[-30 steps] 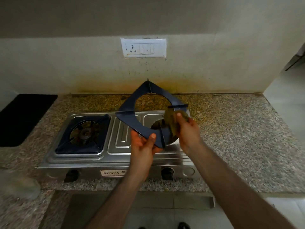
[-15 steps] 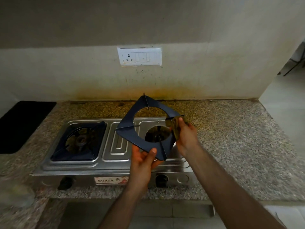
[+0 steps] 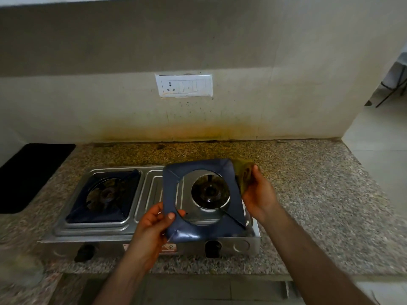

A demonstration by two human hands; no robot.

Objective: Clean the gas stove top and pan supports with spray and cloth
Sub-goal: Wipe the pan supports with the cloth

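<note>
Left hand [image 3: 157, 219] pinches the near-left rim of the blue pan support [image 3: 174, 183], holding it just above the right burner [image 3: 210, 192] at frame centre, apparently to free its edges for wiping. Right hand [image 3: 256, 194] grips a yellowish cloth [image 3: 244, 172] against the far-right corner. Bare desk [image 3: 319, 194] to the right offers room; the stove [image 3: 141, 221] fills the left.

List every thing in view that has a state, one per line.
Right pan support: lifted off, held over its burner
Left pan support: seated on the stove
Right burner: uncovered, unlit
Cloth: bunched in the right hand
Left hand: gripping the lifted support's corner
Right hand: gripping the cloth
Stove: unlit
</note>
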